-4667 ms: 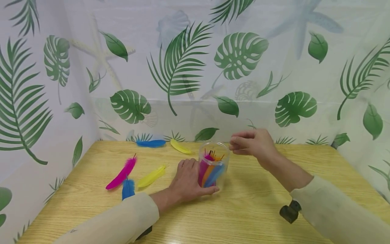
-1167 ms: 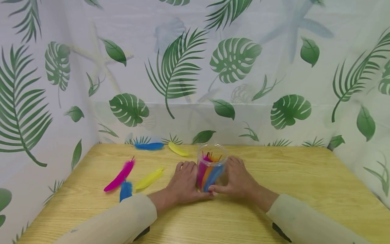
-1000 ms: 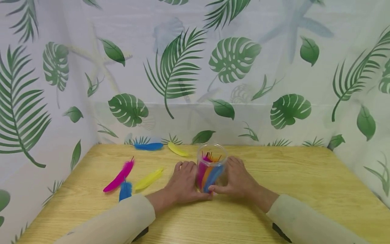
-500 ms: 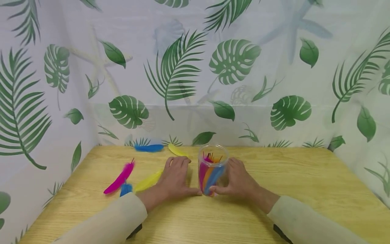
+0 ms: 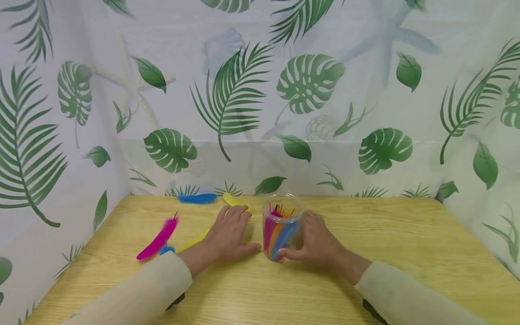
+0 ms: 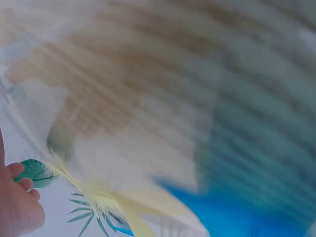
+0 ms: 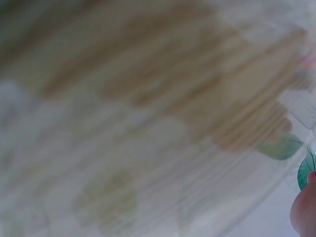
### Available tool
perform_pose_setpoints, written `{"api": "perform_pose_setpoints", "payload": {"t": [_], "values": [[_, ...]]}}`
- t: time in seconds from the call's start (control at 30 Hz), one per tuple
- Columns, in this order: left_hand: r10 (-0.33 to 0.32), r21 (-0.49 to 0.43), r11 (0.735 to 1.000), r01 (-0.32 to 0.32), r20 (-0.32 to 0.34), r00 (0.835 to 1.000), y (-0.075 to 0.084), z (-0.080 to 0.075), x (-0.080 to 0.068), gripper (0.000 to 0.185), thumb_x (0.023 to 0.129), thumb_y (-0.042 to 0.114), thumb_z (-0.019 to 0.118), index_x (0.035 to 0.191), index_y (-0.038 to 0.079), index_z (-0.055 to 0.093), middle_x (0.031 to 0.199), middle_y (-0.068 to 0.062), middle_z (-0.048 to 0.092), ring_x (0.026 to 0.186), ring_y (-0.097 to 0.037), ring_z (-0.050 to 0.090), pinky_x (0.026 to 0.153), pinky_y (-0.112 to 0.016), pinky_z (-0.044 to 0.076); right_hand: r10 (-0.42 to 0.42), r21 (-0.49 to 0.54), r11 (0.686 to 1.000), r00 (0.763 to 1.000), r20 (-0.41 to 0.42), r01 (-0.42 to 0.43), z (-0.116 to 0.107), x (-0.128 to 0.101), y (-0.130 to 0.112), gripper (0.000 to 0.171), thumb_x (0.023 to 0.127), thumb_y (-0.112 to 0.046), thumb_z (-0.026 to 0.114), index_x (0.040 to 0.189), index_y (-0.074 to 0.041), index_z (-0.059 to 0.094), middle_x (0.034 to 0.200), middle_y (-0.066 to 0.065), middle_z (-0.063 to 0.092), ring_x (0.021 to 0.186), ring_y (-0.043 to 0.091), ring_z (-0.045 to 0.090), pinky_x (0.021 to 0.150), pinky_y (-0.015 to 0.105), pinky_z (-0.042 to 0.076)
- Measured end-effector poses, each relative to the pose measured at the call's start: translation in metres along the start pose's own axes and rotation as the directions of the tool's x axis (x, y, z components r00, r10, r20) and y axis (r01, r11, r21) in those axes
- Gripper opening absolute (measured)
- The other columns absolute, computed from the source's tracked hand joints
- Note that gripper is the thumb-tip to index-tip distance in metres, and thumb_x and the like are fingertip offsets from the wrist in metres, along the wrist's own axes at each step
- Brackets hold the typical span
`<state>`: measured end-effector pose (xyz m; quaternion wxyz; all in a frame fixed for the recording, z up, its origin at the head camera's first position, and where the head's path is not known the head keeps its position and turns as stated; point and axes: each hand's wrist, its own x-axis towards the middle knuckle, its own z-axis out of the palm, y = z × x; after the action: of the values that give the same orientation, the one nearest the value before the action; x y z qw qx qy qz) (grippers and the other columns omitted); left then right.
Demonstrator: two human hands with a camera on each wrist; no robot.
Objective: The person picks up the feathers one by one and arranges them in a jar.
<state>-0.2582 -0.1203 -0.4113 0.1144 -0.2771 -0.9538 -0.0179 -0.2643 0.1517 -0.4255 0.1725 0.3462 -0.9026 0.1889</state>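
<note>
A clear plastic jar (image 5: 281, 225) stands upright mid-table, with pink, orange and blue feathers inside. My right hand (image 5: 318, 241) grips the jar's right side, thumb across its lower front. My left hand (image 5: 232, 231) lies flat on the wooden table (image 5: 406, 253) a little to the left of the jar, not touching it. Its fingertips reach close to a yellow feather (image 5: 228, 198). The left wrist view is blurred and shows a pale yellow feather (image 6: 116, 205) and a blue feather (image 6: 232, 212). The right wrist view is blurred wood grain.
Loose feathers lie on the left half of the table: a blue one (image 5: 197, 198) by the back wall, a pink one (image 5: 158, 237), a small blue one (image 5: 164, 249) and a yellow one (image 5: 191, 242) partly under my left forearm. Leaf-print curtains (image 5: 313, 85) enclose three sides.
My left hand has let go of the jar and slid left and back, toward the far yellow feather. My right hand came down from above the jar and now holds its side.
</note>
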Motion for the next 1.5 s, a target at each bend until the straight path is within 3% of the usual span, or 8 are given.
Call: {"api": "perform_pose_setpoints", "payload": {"t": [0.17, 0.3, 0.53, 0.7, 1.03, 1.27, 1.43, 1.5], "values": [[-0.011, 0.082, 0.997, 0.009, 0.027, 1.0, -0.007, 0.002, 0.0, 0.063, 0.091, 0.04, 0.062, 0.139, 0.002, 0.046, 0.151, -0.017, 0.042, 0.142, -0.033, 0.036, 0.119, -0.053, 0.021, 0.014, 0.031, 0.999, 0.999, 0.03, -0.015, 0.0, 0.001, -0.002, 0.078, 0.077, -0.064, 0.073, 0.135, -0.017, 0.053, 0.127, -0.001, 0.063, 0.115, 0.021, 0.052, 0.1, 0.049, 0.039], [-0.013, 0.142, 0.99, 0.008, 0.034, 0.999, -0.013, 0.003, 0.005, 0.058, 0.088, 0.025, 0.061, 0.138, 0.001, 0.045, 0.152, -0.017, 0.041, 0.141, -0.034, 0.037, 0.119, -0.054, 0.022, 0.017, 0.024, 1.0, 1.0, 0.026, -0.018, -0.002, 0.0, -0.003, 0.079, 0.076, -0.064, 0.074, 0.134, -0.015, 0.054, 0.124, 0.0, 0.064, 0.114, 0.022, 0.052, 0.099, 0.049, 0.039], [-0.069, 0.207, 0.978, 0.041, 0.134, 0.989, -0.018, 0.002, 0.019, 0.062, 0.096, 0.025, 0.054, 0.15, 0.0, 0.036, 0.16, -0.016, 0.031, 0.15, -0.032, 0.027, 0.122, -0.053, 0.016, 0.039, 0.039, 0.998, 0.999, 0.035, -0.04, -0.004, -0.001, -0.002, 0.083, 0.075, -0.063, 0.076, 0.139, -0.016, 0.05, 0.131, 0.001, 0.061, 0.12, 0.023, 0.05, 0.103, 0.052, 0.037], [-0.097, 0.229, 0.972, 0.059, 0.162, 0.982, -0.022, 0.007, 0.03, 0.057, 0.099, 0.022, 0.049, 0.149, -0.001, 0.036, 0.16, -0.016, 0.032, 0.15, -0.032, 0.027, 0.123, -0.051, 0.016, 0.034, 0.026, 0.999, 0.999, 0.031, -0.035, -0.003, -0.001, -0.001, 0.081, 0.075, -0.062, 0.076, 0.137, -0.015, 0.052, 0.129, 0.001, 0.062, 0.119, 0.024, 0.051, 0.102, 0.051, 0.037], [-0.113, 0.166, 0.982, 0.086, 0.159, 0.981, -0.027, 0.013, 0.041, 0.054, 0.103, 0.022, 0.043, 0.15, -0.002, 0.035, 0.161, -0.017, 0.03, 0.151, -0.032, 0.024, 0.123, -0.052, 0.017, 0.059, 0.031, 0.998, 0.996, 0.06, -0.061, -0.003, -0.001, -0.001, 0.082, 0.077, -0.062, 0.074, 0.14, -0.017, 0.049, 0.135, 0.0, 0.059, 0.124, 0.023, 0.048, 0.106, 0.053, 0.035], [-0.112, 0.041, 0.993, 0.106, 0.159, 0.981, -0.033, 0.026, 0.043, 0.057, 0.104, 0.025, 0.036, 0.153, -0.005, 0.029, 0.162, -0.02, 0.025, 0.152, -0.034, 0.021, 0.123, -0.051, 0.018, 0.073, 0.033, 0.997, 0.995, 0.066, -0.075, -0.005, 0.0, -0.003, 0.081, 0.077, -0.062, 0.074, 0.14, -0.018, 0.05, 0.136, 0.0, 0.059, 0.124, 0.024, 0.048, 0.107, 0.054, 0.035], [-0.119, -0.021, 0.992, 0.125, 0.189, 0.975, -0.034, 0.028, 0.043, 0.058, 0.105, 0.026, 0.032, 0.154, -0.004, 0.027, 0.163, -0.019, 0.024, 0.153, -0.033, 0.019, 0.123, -0.052, 0.015, 0.083, 0.04, 0.995, 0.994, 0.075, -0.086, -0.005, -0.001, -0.004, 0.084, 0.077, -0.06, 0.075, 0.143, -0.018, 0.046, 0.141, 0.001, 0.056, 0.128, 0.025, 0.046, 0.11, 0.056, 0.033], [-0.132, -0.05, 0.988, 0.147, 0.227, 0.965, -0.032, 0.025, 0.042, 0.058, 0.105, 0.027, 0.03, 0.154, -0.004, 0.026, 0.163, -0.018, 0.023, 0.153, -0.033, 0.019, 0.123, -0.052, 0.013, 0.086, 0.037, 0.995, 0.993, 0.076, -0.089, -0.005, -0.001, -0.004, 0.084, 0.077, -0.061, 0.075, 0.143, -0.018, 0.046, 0.141, 0.001, 0.056, 0.129, 0.025, 0.046, 0.11, 0.055, 0.033]]}}
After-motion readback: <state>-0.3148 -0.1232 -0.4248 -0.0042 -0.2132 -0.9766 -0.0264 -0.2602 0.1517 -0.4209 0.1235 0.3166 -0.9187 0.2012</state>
